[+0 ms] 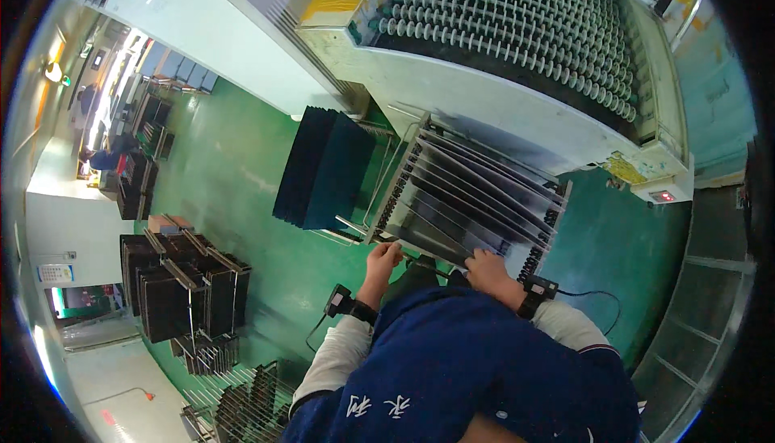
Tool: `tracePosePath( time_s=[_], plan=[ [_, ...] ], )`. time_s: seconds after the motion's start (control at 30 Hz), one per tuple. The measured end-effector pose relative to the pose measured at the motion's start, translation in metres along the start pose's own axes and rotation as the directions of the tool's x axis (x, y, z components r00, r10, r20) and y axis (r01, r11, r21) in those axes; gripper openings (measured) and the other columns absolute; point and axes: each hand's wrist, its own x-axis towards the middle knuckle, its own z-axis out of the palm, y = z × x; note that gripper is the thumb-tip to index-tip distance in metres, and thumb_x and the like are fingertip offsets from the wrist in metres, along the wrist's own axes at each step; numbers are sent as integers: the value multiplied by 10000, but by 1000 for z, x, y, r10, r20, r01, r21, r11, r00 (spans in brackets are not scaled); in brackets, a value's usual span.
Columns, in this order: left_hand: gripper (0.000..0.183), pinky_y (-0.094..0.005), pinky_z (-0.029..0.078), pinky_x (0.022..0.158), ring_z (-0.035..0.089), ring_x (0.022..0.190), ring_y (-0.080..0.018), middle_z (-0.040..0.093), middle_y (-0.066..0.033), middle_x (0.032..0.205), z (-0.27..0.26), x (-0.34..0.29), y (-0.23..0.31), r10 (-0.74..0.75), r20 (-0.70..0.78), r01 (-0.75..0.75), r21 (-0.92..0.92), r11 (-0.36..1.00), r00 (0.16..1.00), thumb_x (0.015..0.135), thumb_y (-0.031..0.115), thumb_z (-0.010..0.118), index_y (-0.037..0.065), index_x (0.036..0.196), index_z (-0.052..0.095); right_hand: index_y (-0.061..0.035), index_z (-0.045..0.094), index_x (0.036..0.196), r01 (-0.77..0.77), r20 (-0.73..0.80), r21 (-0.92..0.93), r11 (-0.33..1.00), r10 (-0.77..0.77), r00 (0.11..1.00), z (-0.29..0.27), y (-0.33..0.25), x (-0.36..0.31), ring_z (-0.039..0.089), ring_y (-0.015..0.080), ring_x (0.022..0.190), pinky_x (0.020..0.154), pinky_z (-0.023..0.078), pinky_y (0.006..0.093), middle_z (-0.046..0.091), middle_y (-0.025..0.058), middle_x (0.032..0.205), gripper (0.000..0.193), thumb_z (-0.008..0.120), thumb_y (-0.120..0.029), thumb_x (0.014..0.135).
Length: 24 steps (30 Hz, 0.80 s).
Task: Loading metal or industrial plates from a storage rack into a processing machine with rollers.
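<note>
A metal rack (pixel 387 194) with black toothed side rails stands in front of me. Several thin dark panels (pixel 484 172) lean in it, side by side. My left hand (pixel 382 264) is closed at the rack's near left corner, its fingertips on the left end of the nearest thin panel (pixel 432 243). Farther right, my right hand (pixel 491 273) is closed over the near edge of that same panel, thumb side toward the rack. What lies inside the curled fingers is mostly hidden. Both wrists wear black strapped devices with cables.
Beyond the rack stands a large pale machine (pixel 484 79) with rows of rollers on top. Left of the rack is a stack of dark blue panels (pixel 323 168) on a metal frame. More loaded racks (pixel 190 281) stand at the left. A metal-framed partition (pixel 702 322) runs along the right.
</note>
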Motion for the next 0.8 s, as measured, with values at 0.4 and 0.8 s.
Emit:
tracePosePath(
  time_s=[0.4, 0.8],
  plan=[
    [349, -244, 449, 636, 564, 707, -119, 631, -49, 832, 2, -2, -15, -82, 143, 69, 92, 993, 986, 887, 322, 622, -8, 1000, 609, -38, 577, 669, 132, -56, 86, 988, -127, 990, -116, -20, -28, 580, 332, 677, 562, 461, 443, 567, 129, 702, 119, 596, -149, 707],
    [512, -310, 409, 955, 531, 1103, -197, 592, -119, 1136, 74, 8, 95, -3, 500, 40, -63, 997, 866, 906, 375, 570, -33, 1212, 525, -14, 599, 670, -101, -255, 444, 890, 234, 938, -266, 35, -7, 561, 200, 602, 537, 436, 335, 587, 62, 677, 185, 658, -146, 787]
  ],
)
